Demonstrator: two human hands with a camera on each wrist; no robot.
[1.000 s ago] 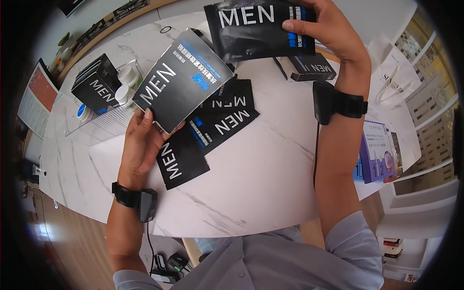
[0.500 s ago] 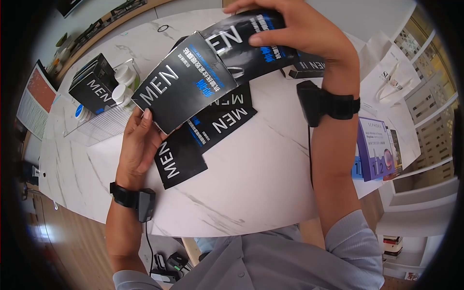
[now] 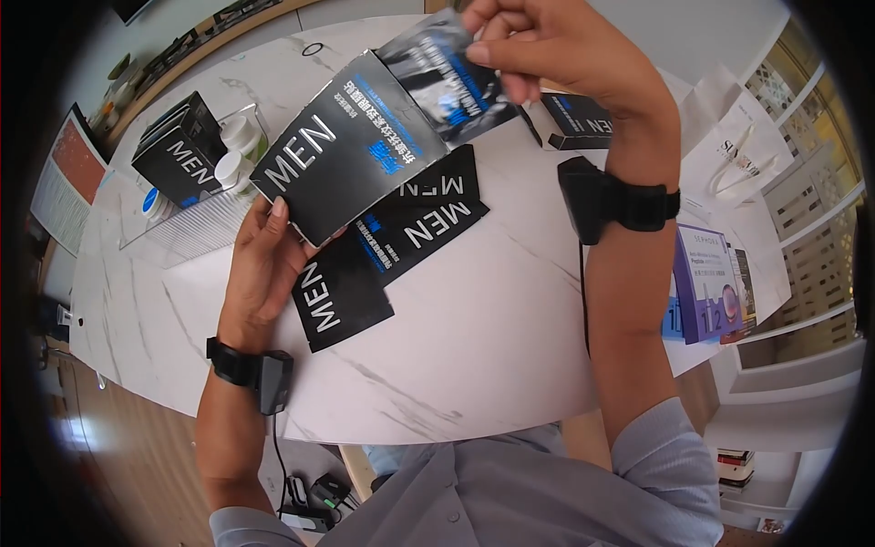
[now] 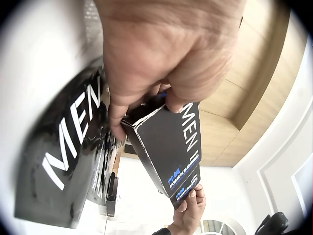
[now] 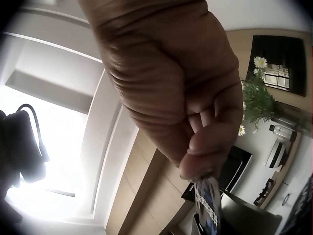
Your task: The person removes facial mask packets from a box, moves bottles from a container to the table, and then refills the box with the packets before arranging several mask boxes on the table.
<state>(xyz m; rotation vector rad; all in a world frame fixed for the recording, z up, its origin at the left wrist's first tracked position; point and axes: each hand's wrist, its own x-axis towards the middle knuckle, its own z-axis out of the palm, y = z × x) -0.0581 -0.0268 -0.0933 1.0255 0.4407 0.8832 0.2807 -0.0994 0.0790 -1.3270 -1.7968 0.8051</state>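
Note:
My left hand (image 3: pixel 266 269) grips a black carton (image 3: pixel 342 150) marked MEN by its lower end, thumb on the front face. At the carton's upper end, my right hand (image 3: pixel 547 55) pinches the outer edge of a shiny black sachet (image 3: pixel 456 77), whose other part sits inside the carton. The right wrist view shows thumb and fingertips closed on the sachet's edge (image 5: pixel 208 205). Below the carton, several black MEN sachets (image 3: pixel 346 305) lie overlapping on the marble-patterned table (image 3: pixel 474 346); they appear large beside the left hand in the left wrist view.
Another black MEN carton (image 3: pixel 579 128) lies beyond my right wrist. To the left, a clear ribbed holder (image 3: pixel 182 237) stands with black cartons (image 3: pixel 182 150) and white jars (image 3: pixel 232 169). A purple box (image 3: pixel 706 292) and a white paper bag (image 3: pixel 729 155) stand at the right.
My right hand has brought the sachet down and left to the carton's upper end, and part of it has slid inside. The left hand and carton have hardly moved.

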